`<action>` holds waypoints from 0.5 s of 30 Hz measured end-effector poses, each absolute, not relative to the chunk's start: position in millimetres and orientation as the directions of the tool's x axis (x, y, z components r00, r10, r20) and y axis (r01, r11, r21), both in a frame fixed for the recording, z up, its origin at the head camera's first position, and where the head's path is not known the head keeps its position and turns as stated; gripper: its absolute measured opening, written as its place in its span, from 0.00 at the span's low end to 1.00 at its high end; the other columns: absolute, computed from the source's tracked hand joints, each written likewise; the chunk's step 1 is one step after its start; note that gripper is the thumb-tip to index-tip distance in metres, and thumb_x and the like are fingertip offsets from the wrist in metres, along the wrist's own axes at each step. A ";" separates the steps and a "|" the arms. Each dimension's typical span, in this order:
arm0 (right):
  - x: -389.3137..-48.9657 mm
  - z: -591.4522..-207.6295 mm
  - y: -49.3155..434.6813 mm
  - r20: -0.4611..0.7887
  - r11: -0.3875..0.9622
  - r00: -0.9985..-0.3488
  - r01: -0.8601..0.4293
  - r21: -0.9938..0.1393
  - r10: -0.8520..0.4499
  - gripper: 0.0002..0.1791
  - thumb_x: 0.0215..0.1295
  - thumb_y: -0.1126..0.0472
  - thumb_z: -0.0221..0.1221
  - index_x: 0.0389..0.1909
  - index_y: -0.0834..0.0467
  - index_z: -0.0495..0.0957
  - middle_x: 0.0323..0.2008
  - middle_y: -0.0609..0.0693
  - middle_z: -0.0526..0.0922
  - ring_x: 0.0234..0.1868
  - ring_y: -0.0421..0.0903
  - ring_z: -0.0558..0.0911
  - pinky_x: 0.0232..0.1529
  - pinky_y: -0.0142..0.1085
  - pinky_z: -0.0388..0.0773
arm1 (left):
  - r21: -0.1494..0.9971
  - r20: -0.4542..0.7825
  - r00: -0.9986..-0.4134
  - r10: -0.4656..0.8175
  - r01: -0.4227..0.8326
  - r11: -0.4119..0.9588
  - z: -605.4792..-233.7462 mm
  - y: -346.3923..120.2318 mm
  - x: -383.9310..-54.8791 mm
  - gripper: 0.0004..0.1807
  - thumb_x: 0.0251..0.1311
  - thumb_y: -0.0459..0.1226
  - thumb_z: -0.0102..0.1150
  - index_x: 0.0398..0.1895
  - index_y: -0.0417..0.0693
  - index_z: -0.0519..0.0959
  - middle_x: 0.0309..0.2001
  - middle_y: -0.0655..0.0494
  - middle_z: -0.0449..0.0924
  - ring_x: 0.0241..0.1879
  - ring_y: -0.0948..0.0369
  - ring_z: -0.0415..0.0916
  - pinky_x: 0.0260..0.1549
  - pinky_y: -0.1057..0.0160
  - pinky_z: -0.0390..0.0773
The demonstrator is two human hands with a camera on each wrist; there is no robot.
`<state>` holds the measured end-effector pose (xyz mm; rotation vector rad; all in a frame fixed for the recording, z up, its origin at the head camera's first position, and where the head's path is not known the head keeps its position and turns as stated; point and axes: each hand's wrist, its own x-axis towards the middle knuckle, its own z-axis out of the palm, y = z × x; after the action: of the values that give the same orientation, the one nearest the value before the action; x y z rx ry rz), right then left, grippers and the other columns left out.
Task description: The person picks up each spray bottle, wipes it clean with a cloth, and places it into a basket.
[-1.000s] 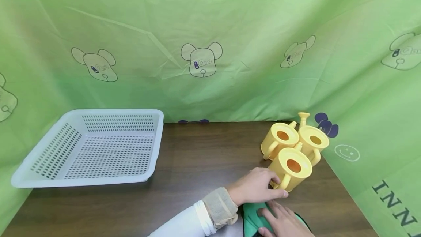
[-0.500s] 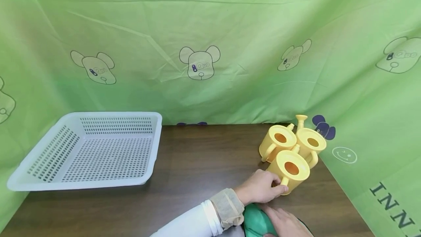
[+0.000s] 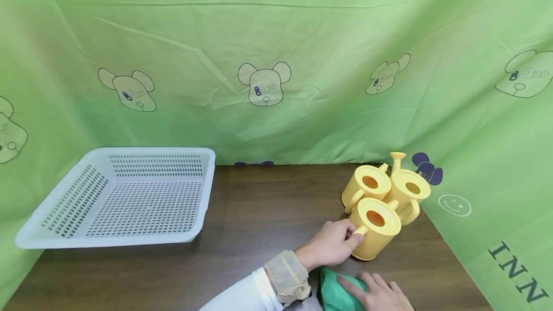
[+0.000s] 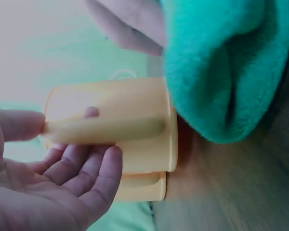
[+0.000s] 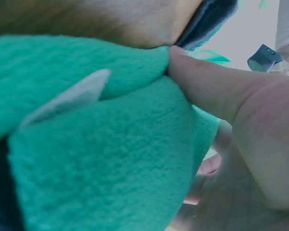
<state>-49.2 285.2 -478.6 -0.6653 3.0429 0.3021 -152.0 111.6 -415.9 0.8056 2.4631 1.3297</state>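
Three yellow watering cans stand grouped at the right. My left hand [image 3: 330, 245] holds the front watering can [image 3: 378, 241] by its handle; in the left wrist view, thumb and fingers curl about the handle [image 4: 106, 131]. Below it, my right hand [image 3: 382, 295] grips a bunched green fleece cloth [image 3: 339, 294]. The right wrist view has the thumb [image 5: 207, 84] pressing into a fold of the cloth [image 5: 111, 163], with fingers behind it, partly hidden. The cloth comes up close to the base of the can in the left wrist view.
Behind the front can stand a left watering can [image 3: 360, 188] and a right watering can [image 3: 410, 188], whose spout points up. A white perforated basket [image 3: 200, 205] occupies the left of the brown wooden table [image 3: 268, 205]. A green printed curtain [image 3: 328, 119] closes off the back and sides.
The front watering can has shifted left with my left hand on its handle. My right hand has gathered the green cloth, which lay flatter before, into a bunch.
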 end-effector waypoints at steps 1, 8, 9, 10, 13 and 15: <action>-49.9 -477.8 284.5 -0.056 0.890 -0.908 -0.417 0.183 -0.414 0.40 0.51 0.22 0.61 0.66 0.31 0.77 0.45 0.43 0.78 0.46 0.47 0.80 0.33 0.39 0.72 | 0.852 0.061 -0.831 0.552 0.332 0.405 -415.4 109.3 -152.8 0.11 0.76 0.45 0.56 0.36 0.52 0.82 0.28 0.67 0.81 0.26 0.76 0.70 0.29 0.76 0.71; -54.2 -475.1 282.9 -0.014 0.873 -0.883 -0.466 0.143 -0.469 0.40 0.47 0.25 0.66 0.62 0.37 0.81 0.41 0.46 0.80 0.41 0.49 0.82 0.28 0.40 0.78 | 0.972 0.063 -0.877 0.476 0.162 0.169 -413.8 97.5 -158.9 0.12 0.80 0.43 0.51 0.39 0.46 0.78 0.34 0.56 0.88 0.34 0.76 0.77 0.39 0.75 0.76; -54.6 -474.9 282.6 -0.017 0.873 -0.881 -0.471 0.126 -0.473 0.41 0.46 0.25 0.67 0.62 0.38 0.81 0.40 0.46 0.80 0.40 0.49 0.82 0.28 0.39 0.78 | 0.979 0.060 -0.884 0.463 0.143 0.146 -413.6 96.0 -158.7 0.13 0.81 0.42 0.51 0.39 0.45 0.78 0.34 0.55 0.88 0.35 0.75 0.77 0.40 0.74 0.76; -54.7 -474.7 282.3 -0.014 0.870 -0.876 -0.480 0.110 -0.481 0.41 0.46 0.25 0.67 0.61 0.39 0.81 0.39 0.46 0.80 0.39 0.49 0.82 0.28 0.39 0.78 | 0.984 0.054 -0.891 0.451 0.124 0.128 -413.5 94.4 -158.1 0.13 0.81 0.42 0.50 0.39 0.45 0.78 0.34 0.55 0.87 0.34 0.75 0.77 0.39 0.74 0.76; -55.0 -474.3 281.6 -0.009 0.867 -0.870 -0.493 0.075 -0.494 0.40 0.45 0.25 0.68 0.59 0.40 0.82 0.37 0.46 0.79 0.35 0.47 0.81 0.25 0.38 0.77 | 0.993 0.058 -0.907 0.417 0.097 0.074 -411.1 89.2 -155.3 0.13 0.81 0.42 0.49 0.40 0.43 0.78 0.33 0.53 0.85 0.33 0.73 0.75 0.34 0.72 0.76; -55.3 -474.1 280.3 -0.018 0.875 -0.877 -0.481 0.056 -0.481 0.38 0.46 0.28 0.70 0.59 0.40 0.82 0.37 0.45 0.78 0.33 0.45 0.80 0.24 0.39 0.77 | 0.995 0.068 -0.917 0.393 0.089 0.035 -407.4 84.5 -153.8 0.13 0.82 0.41 0.48 0.41 0.42 0.77 0.32 0.52 0.83 0.31 0.72 0.74 0.30 0.72 0.75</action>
<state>-55.3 280.3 -474.1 -0.7789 3.0381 0.0918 -153.8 84.5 -407.4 0.4975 2.0852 1.9761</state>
